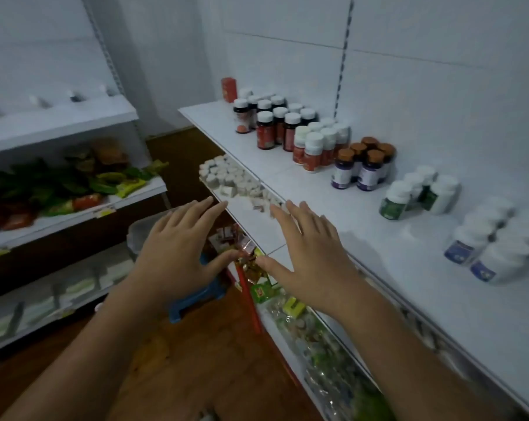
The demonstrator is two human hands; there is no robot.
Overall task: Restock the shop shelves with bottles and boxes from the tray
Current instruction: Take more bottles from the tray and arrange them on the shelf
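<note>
My left hand (178, 250) and my right hand (305, 256) are both stretched forward, palms down, fingers straight and spread, holding nothing. They hover at the front edge of a white shelf (378, 256). Just beyond my fingertips lies a tray (242, 205) with several small white bottles and boxes (229, 177), on the level below the shelf. On the shelf stand groups of bottles: dark ones with white caps (272, 123), red-labelled white ones (317, 147), brown-capped purple-labelled ones (363, 168), green-labelled ones (418, 192) and blue-labelled white ones (493, 247).
A red box (228, 89) stands at the shelf's far end. Lower shelves under my right arm hold packaged sweets (314, 335). A blue stool (196, 296) stands on the brown floor. The left rack (75, 189) carries green and red snack packets.
</note>
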